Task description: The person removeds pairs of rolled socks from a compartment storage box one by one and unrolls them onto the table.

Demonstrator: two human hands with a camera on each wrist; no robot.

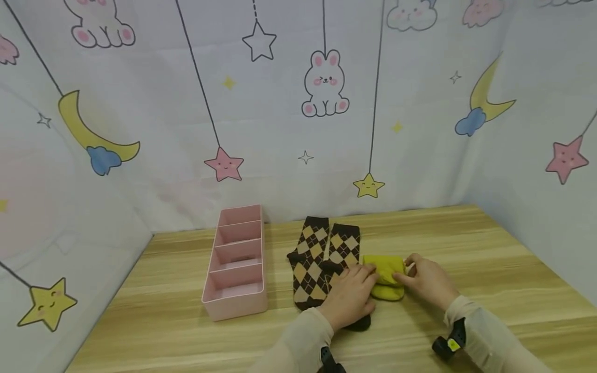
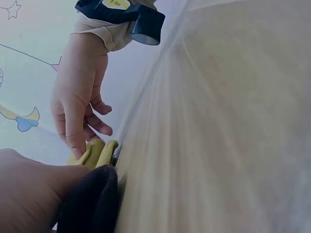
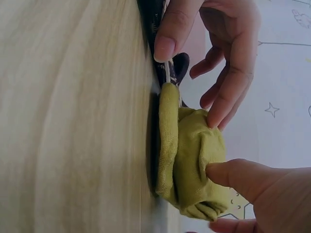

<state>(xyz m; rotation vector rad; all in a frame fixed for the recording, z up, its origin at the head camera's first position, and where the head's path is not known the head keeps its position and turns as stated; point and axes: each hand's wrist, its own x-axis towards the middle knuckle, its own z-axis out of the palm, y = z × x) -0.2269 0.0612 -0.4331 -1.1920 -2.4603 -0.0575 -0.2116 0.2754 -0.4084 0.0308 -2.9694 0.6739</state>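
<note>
Head view, yellow bundle [image 1: 383,267]: folded fabric, apparently socks, lying on the table to the right of the argyle socks [image 1: 310,274], between both hands.
Handling: judged light, soft and pliable; unlikely to slip or break, though folds may loosen if a single layer is pulled.
Hold point: take the full folded thickness at the right edge, or support both sides.
Right hand [image 1: 431,282]: thumb and fingertips pinch the bundle's right edge.
Left hand [image 1: 350,295]: lies over the right-hand argyle sock; fingers relaxed, fingertips touching the bundle's left side, thumb clear of it.
Argyle socks: laid side by side, cuffs far, toes near.
Pink organizer [image 1: 238,309]: left of the argyle socks, apart from them; four compartments.
Table [image 1: 154,311]: flat, light wood-grain surface.
Room: pale fabric backdrop [image 1: 280,114] at far, left and right sides, printed with rabbits, stars and moons.
</note>
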